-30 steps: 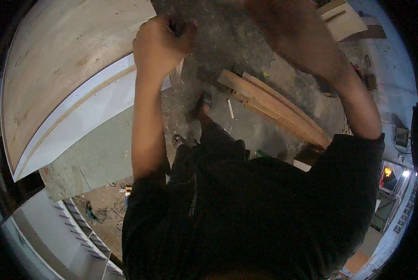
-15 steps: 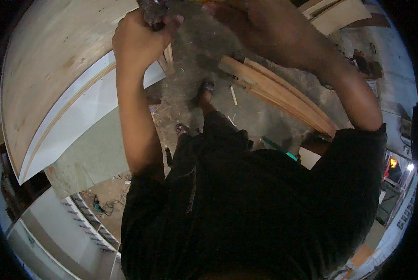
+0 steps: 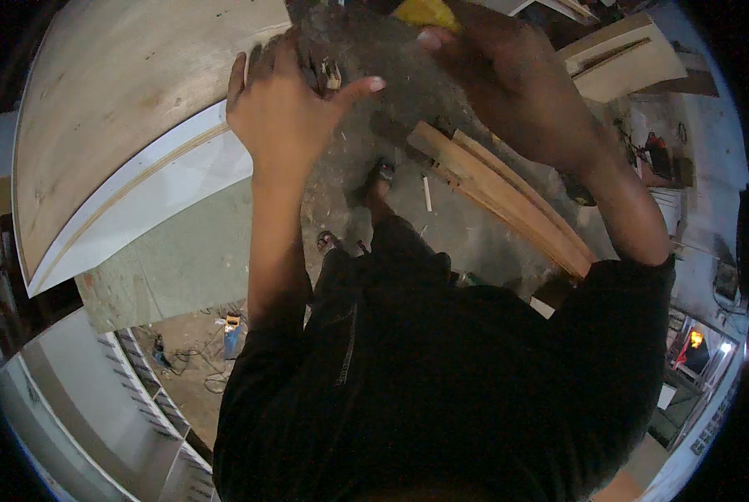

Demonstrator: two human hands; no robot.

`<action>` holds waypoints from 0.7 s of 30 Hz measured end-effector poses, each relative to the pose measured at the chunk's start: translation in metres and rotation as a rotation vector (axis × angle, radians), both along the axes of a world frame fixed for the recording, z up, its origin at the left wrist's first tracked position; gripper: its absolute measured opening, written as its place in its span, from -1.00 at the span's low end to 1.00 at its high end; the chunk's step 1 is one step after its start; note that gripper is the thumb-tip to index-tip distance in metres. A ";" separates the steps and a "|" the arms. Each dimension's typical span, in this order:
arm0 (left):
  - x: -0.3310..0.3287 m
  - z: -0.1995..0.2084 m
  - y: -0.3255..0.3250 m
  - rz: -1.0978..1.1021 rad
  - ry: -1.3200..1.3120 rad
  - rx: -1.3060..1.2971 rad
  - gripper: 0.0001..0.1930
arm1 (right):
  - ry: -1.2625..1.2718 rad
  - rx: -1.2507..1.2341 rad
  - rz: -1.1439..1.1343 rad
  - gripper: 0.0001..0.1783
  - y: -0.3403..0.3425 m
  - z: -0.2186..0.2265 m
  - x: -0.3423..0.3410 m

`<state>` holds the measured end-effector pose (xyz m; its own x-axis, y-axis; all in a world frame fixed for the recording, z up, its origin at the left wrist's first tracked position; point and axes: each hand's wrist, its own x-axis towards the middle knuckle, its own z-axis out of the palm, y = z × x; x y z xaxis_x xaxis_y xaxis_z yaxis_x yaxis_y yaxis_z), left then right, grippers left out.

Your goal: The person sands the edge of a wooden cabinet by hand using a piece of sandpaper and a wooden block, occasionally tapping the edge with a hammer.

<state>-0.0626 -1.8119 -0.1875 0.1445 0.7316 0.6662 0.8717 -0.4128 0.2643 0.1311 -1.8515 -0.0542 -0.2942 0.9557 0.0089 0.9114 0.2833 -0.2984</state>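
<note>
My left hand (image 3: 286, 109) lies near the right edge of a large pale wooden board (image 3: 140, 92), fingers spread and thumb stretched out to the right. It holds nothing that I can see. At the top of the view, my right hand (image 3: 516, 88) is closed, its thumb against a yellow object (image 3: 429, 12). The top edge cuts that object off, so its kind does not show. A white curved panel with a tan edge strip (image 3: 144, 171) sits under the board's near side.
Long wooden planks (image 3: 508, 201) lie on the concrete floor at my right, with a thin white stick (image 3: 427, 193) beside them. Pale boards (image 3: 621, 63) stand at the far right. A greenish panel (image 3: 169, 251) and white shelving (image 3: 98, 410) are at the left, near cables on the floor.
My left hand has let go of a dark, shiny thing and spread its fingers by the board's edge. More of the yellow object shows at my right hand. The whole view has shifted slightly.
</note>
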 end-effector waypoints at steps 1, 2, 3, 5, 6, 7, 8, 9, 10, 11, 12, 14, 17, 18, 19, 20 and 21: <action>0.000 0.001 -0.003 -0.006 0.004 -0.038 -0.26 | 0.045 -0.047 -0.061 -0.64 -0.001 0.003 -0.002; 0.001 -0.003 -0.001 -0.005 -0.027 -0.031 -0.28 | 0.060 0.002 0.020 -0.64 0.000 0.001 0.001; 0.002 -0.009 0.004 -0.005 -0.057 -0.024 -0.29 | 0.075 0.052 0.101 -0.64 0.002 -0.001 0.006; 0.002 -0.013 0.007 0.011 -0.066 -0.002 -0.35 | 0.151 -0.025 0.136 -0.63 0.004 -0.002 0.010; 0.000 -0.013 0.007 0.027 -0.043 0.012 -0.40 | 0.211 -0.153 0.091 -0.61 0.005 -0.001 0.008; 0.002 -0.013 0.007 0.036 -0.025 0.024 -0.44 | 0.262 -0.181 0.039 -0.62 0.002 -0.006 0.010; 0.004 -0.013 0.007 0.040 -0.048 0.025 -0.47 | 0.319 -0.206 -0.010 -0.62 0.000 -0.011 0.012; 0.007 -0.014 0.008 0.047 -0.071 0.025 -0.50 | 0.369 -0.132 -0.057 -0.64 -0.006 -0.033 0.020; 0.013 -0.014 0.011 0.044 -0.096 0.028 -0.52 | 0.416 -0.055 -0.114 -0.64 -0.012 -0.050 0.028; 0.016 -0.016 0.013 0.077 -0.116 0.035 -0.53 | 0.542 -0.073 -0.138 -0.66 -0.014 -0.060 0.030; 0.020 -0.020 0.016 0.112 -0.135 0.042 -0.54 | 0.667 -0.095 -0.162 -0.67 -0.015 -0.069 0.032; 0.022 -0.023 0.022 0.163 -0.152 0.057 -0.57 | 0.833 -0.107 -0.204 -0.65 -0.013 -0.090 0.042; 0.020 -0.024 0.023 0.199 -0.151 0.093 -0.61 | 0.866 -0.132 -0.239 -0.65 -0.005 -0.130 0.072; 0.019 -0.023 0.024 0.189 -0.149 0.130 -0.63 | 0.821 -0.161 -0.241 -0.65 0.000 -0.144 0.087; 0.018 -0.024 0.025 0.174 -0.144 0.164 -0.65 | 0.777 -0.189 -0.247 -0.65 0.006 -0.150 0.092; 0.017 -0.025 0.026 0.155 -0.137 0.180 -0.67 | 0.841 -0.180 -0.215 -0.65 0.013 -0.153 0.095; 0.015 -0.024 0.028 0.135 -0.130 0.195 -0.69 | 0.904 -0.171 -0.185 -0.65 0.020 -0.154 0.094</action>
<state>-0.0476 -1.7841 -0.2117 -0.0417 0.5946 0.8030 0.8861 -0.3493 0.3047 0.2255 -1.8320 -0.2084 -0.0875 0.9961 0.0149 0.3393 0.0439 -0.9397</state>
